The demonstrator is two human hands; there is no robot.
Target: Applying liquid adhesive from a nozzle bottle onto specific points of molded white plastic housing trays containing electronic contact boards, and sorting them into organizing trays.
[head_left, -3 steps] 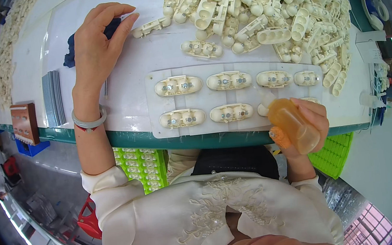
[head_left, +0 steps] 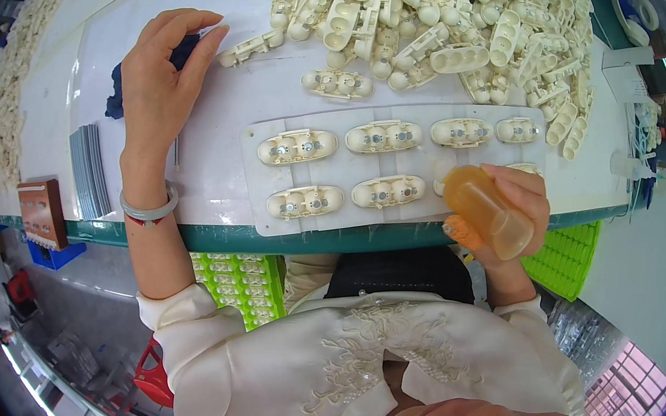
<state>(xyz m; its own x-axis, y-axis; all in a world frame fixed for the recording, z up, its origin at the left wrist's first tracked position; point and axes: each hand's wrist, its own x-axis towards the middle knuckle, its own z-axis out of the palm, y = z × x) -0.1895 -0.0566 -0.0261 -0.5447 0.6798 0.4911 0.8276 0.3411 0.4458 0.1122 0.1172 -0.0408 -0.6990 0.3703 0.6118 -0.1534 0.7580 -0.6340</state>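
My right hand (head_left: 525,202) is wrapped round a squat amber squeeze bottle (head_left: 485,211), tilted with its pale nozzle toward the tray. Orange tape covers one fingertip. Below the nozzle lies a white holding tray (head_left: 256,180) with two rows of cream plastic parts (head_left: 384,136), small silvery pieces showing on them. The bottle and hand partly hide the parts at the front right. My left hand (head_left: 162,75) rests by a dark blue cloth (head_left: 113,93), its thumb and curved fingers apart. No held thing shows between them.
A large heap of cream parts (head_left: 441,6) covers the back right of the table. Grey strips (head_left: 88,170) and a brown block (head_left: 41,212) lie at the left. Green trays (head_left: 569,259) sit below the table edge. A tape roll (head_left: 635,13) stands at the far right.
My right hand and the bottle have shifted slightly to the left. The view has also moved a little; my left hand stays by the cloth.
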